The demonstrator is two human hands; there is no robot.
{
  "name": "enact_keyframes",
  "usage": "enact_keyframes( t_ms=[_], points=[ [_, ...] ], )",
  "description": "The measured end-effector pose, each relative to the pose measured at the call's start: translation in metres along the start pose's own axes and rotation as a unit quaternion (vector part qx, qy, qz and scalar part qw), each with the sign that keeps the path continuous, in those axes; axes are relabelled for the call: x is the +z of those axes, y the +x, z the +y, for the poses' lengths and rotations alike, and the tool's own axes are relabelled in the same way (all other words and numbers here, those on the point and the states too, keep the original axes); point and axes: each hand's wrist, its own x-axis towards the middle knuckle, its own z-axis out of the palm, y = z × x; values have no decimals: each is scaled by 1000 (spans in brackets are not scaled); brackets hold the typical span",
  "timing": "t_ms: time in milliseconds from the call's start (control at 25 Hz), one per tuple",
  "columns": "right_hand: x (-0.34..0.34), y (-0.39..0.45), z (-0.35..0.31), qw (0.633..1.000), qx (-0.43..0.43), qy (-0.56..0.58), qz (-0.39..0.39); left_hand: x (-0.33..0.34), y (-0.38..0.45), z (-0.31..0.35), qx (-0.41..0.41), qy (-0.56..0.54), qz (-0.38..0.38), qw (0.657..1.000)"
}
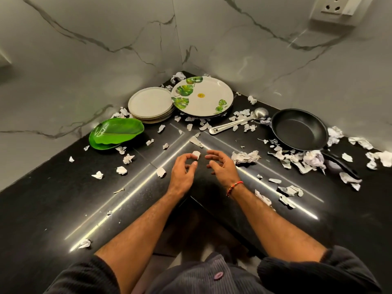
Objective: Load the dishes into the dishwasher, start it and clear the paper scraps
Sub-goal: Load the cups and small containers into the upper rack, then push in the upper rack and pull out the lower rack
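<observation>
Dishes stand in the corner of a black counter [53, 209]: a stack of plain white plates [151, 102], a leaf-patterned plate [209, 100] on darker plates, and green leaf-shaped plates [115, 132]. To the right lie a steel ladle [237, 120] and a black frying pan [299, 129]. Torn paper scraps [246, 157] are strewn over the counter. My left hand [182, 170] and my right hand [221, 166] hover side by side over the inner corner, fingers loosely curled, holding nothing. One small scrap [196, 154] lies just beyond the fingertips, between the hands.
Marble-look walls close the corner behind the dishes. A wall socket [337, 7] sits at the upper right. The thickest heap of crumpled paper [311, 160] lies by the pan's handle. The counter's inner edge runs under my forearms. No dishwasher is in view.
</observation>
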Motion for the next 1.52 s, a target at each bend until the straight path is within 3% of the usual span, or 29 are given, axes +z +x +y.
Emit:
enact_keyframes(
  t_ms=[440, 720, 1080, 1520],
  points=[
    [-13, -62, 10, 985, -23, -15, 170, 18, -19, 8, 73, -9, -146, 987],
    [-31, -165, 48, 949, -14, -26, 315, 54, -87, 13, 125, -26, -303, 945],
    [-90, -330, 87, 847, -2, -5, 532, 123, -221, 37, 222, -20, -473, 852],
    [-170, -636, 182, 772, 52, 21, 633, 211, -518, 27, 238, 16, -566, 789]
  ],
)
